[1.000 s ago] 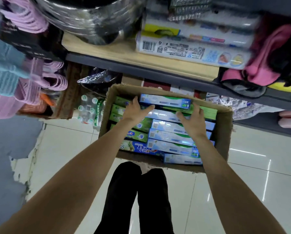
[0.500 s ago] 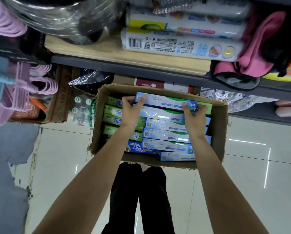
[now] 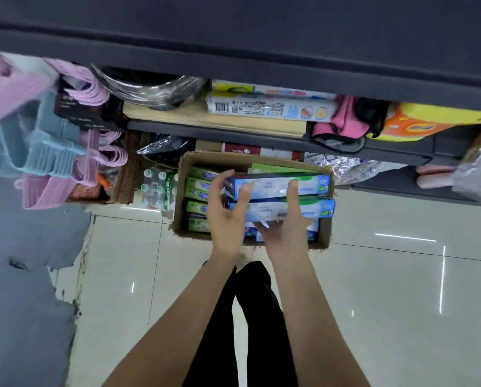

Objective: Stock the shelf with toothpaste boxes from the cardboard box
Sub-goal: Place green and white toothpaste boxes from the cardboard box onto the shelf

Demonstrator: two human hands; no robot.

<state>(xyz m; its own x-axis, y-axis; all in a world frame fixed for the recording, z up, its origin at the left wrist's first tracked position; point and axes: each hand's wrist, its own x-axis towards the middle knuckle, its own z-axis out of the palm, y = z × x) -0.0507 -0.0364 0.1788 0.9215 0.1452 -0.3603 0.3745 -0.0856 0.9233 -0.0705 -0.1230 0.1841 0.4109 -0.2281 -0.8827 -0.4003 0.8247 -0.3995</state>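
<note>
Below, my left hand [image 3: 228, 216] and right hand [image 3: 285, 223] each gripped the two blue toothpaste boxes [image 3: 278, 196], held stacked just above the cardboard box [image 3: 324, 238] on the tiled floor [image 3: 401, 289]; beyond, green boxes [image 3: 197, 191] lay inside, under the shelf [image 3: 233, 132].

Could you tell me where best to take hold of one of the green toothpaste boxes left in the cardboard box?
Pinch the green toothpaste box across its long narrow sides, coming from above: they lie flat, packed side by side, ends near the cardboard box wall.
</note>
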